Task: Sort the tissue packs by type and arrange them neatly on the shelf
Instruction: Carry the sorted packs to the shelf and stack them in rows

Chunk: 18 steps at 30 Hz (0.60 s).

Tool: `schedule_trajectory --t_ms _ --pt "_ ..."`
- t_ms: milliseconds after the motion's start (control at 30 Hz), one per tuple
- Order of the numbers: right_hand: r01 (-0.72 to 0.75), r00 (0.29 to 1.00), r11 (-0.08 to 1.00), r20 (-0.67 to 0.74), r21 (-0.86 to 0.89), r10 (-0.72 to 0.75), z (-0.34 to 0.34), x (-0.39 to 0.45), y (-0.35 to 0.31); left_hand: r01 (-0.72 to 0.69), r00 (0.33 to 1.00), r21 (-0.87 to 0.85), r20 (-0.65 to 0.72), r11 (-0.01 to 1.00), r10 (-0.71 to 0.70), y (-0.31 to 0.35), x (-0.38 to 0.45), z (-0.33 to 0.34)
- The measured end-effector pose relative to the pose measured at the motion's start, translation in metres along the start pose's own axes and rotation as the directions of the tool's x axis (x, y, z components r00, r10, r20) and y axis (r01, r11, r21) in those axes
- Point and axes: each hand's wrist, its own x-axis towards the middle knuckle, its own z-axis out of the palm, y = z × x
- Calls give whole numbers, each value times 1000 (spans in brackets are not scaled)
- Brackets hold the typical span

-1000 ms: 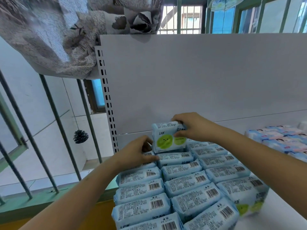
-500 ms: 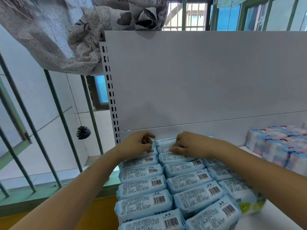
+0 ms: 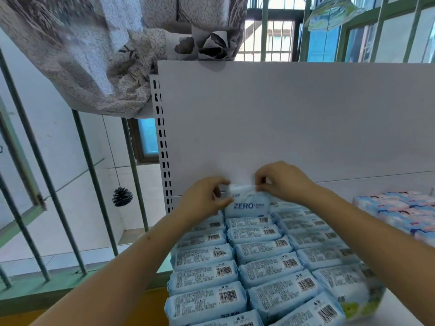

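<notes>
Left hand (image 3: pixel 207 198) and right hand (image 3: pixel 282 182) pinch top corners of ZERO pack (image 3: pixel 248 204), upright at shelf (image 3: pixel 400 311) back edge. Blue packs (image 3: pixel 259 260) largely rowed; pink packs (image 3: pixel 404 208) grouped at right edge. Front-right pack apparently unaligned.

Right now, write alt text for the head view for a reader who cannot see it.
Two hands, left and right, pinch the top ends of an upright blue tissue pack marked ZERO at the back of a white shelf. Rows of blue packs lie flat before it; pink-and-blue packs sit at right.
</notes>
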Motion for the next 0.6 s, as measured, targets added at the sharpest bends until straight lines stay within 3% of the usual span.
schedule_trajectory --t_ms 133,200,267,433,600 --pt "-7 998 976 -61 217 21 -34 1 6 -45 990 -90 -137 995 32 9 2 -12" --pt "5 996 961 -88 277 20 -44 1 5 -30 990 -129 -143 991 11 14 4 -13" --pt "-11 993 939 -109 344 52 -49 0 3 15 994 -290 -102 957 -46 19 5 -13" --pt "-80 992 797 -33 599 124 -63 -7 -8 191 979 -713 87 674 -186 24 10 -7" --pt "-65 991 578 119 813 -55 -79 -23 -21 320 946 -915 294 244 -139 22 8 -8"
